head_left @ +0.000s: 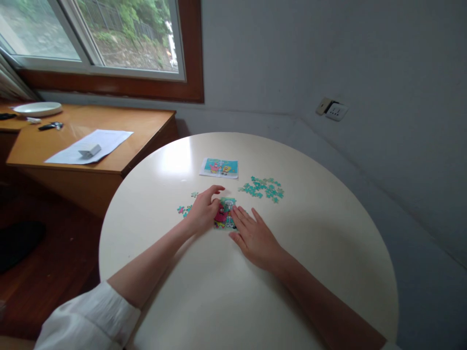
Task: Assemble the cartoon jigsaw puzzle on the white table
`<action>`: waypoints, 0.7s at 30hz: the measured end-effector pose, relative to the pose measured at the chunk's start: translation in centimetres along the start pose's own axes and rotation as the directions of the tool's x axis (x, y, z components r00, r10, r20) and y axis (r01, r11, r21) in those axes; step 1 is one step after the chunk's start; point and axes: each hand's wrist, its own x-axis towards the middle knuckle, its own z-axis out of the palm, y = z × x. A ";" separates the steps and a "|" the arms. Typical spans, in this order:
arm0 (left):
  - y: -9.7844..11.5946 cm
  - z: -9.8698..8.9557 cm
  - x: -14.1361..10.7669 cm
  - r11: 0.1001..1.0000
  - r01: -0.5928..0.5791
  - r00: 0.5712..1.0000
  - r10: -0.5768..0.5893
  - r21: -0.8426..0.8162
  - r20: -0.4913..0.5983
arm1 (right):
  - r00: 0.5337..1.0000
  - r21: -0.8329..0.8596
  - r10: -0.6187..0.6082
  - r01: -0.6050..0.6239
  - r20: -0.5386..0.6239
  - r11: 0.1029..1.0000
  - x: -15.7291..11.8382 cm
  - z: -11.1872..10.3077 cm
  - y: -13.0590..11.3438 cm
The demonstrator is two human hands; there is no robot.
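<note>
Left hand (204, 209) curled, grip indeterminable; right hand (257, 241) extended, ungripping, at partial jigsaw puzzle (228, 217): presumably light, stiff, seam-weak; best held by outer edges.

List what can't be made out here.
All in the head view:
- Puzzle: sides partly hidden by the left hand and right hand.
- Any piece in the left hand: hidden by its fingers.
- Paper: any print too small.
- Black item: cut off by the left edge.
</note>
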 end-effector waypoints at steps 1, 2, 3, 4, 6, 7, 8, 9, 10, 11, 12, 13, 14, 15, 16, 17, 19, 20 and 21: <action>-0.1 -0.2 0.2 1.000 0.002 0.999 -0.003 -0.029 -0.033 | 1.000 0.000 0.009 -0.009 0.029 1.000 0.0 0.1 -0.1; -0.3 -0.4 0.5 0.998 0.002 0.998 -0.006 -0.056 -0.064 | 0.999 -0.001 0.021 -0.021 0.041 1.000 0.0 0.2 -0.1; -0.4 -0.6 0.7 0.997 0.003 0.996 -0.010 -0.079 -0.093 | 0.999 -0.001 0.030 -0.030 0.045 1.000 0.0 0.3 -0.2; -0.5 -0.9 0.9 0.995 0.006 0.992 -0.018 -0.101 -0.123 | 0.998 0.000 0.035 -0.035 0.047 0.999 0.0 0.3 -0.2; -0.8 -1.6 1.4 0.987 0.026 0.983 -0.054 -0.156 -0.176 | 0.998 0.003 0.038 -0.039 0.047 0.999 -0.1 0.3 -0.2; -1.0 -2.0 1.7 0.979 0.045 0.976 -0.086 -0.201 -0.200 | 0.998 0.004 0.037 -0.037 0.044 0.999 -0.1 0.4 -0.2; -1.2 -2.4 2.0 0.964 0.069 0.968 -0.127 -0.257 -0.218 | 0.999 0.006 0.033 -0.034 0.038 0.999 -0.1 0.4 -0.1; -1.4 -2.9 2.2 0.943 0.092 0.955 -0.174 -0.321 -0.240 | 0.999 0.008 0.029 -0.029 0.026 1.000 -0.1 0.5 0.0; -1.6 -3.4 2.4 0.917 0.105 0.940 -0.218 -0.384 -0.263 | 1.000 0.011 0.019 -0.019 0.012 1.000 -0.1 0.5 0.1; -1.9 -3.9 2.7 0.889 0.110 0.923 -0.257 -0.445 -0.285 | 1.000 0.011 0.010 -0.010 -0.010 1.000 -0.1 0.5 0.2; -2.2 -4.4 2.9 0.859 0.110 0.905 -0.295 -0.499 -0.308 | 0.999 0.005 -0.002 0.002 -0.054 1.000 -0.1 0.4 0.3; -2.5 -4.8 3.0 0.832 0.109 0.887 -0.328 -0.544 -0.325 | 0.992 -0.002 -0.017 0.017 -0.125 1.000 0.0 0.3 0.4; -2.9 -5.2 3.2 0.809 0.109 0.869 -0.360 -0.578 -0.340 | 0.974 -0.009 -0.018 0.017 -0.227 1.000 0.1 0.1 0.5; -3.2 -5.6 3.3 0.792 0.114 0.852 -0.388 -0.600 -0.352 | 0.946 -0.008 -0.009 0.007 -0.325 1.000 0.1 -0.1 0.6; -3.7 -5.9 3.4 0.785 0.120 0.838 -0.408 -0.608 -0.361 | 0.917 -0.001 0.000 0.000 -0.399 1.000 0.1 -0.2 0.6; -4.1 -6.0 3.5 0.785 0.126 0.828 -0.420 -0.607 -0.372 | 0.903 0.000 -0.001 0.001 -0.430 1.000 0.1 -0.3 0.6; -4.9 -6.2 3.6 0.813 0.140 0.820 -0.415 -0.565 -0.394 | 0.936 0.004 -0.011 0.014 -0.353 1.000 0.1 -0.2 0.3; -5.2 -6.3 3.7 0.840 0.152 0.822 -0.400 -0.521 -0.405 | 0.969 0.005 -0.040 0.043 -0.245 0.999 0.1 0.0 0.2; -5.5 -6.2 3.7 0.871 0.170 0.827 -0.381 -0.461 -0.413 | 0.991 0.014 -0.066 0.069 -0.117 0.998 0.0 0.2 0.1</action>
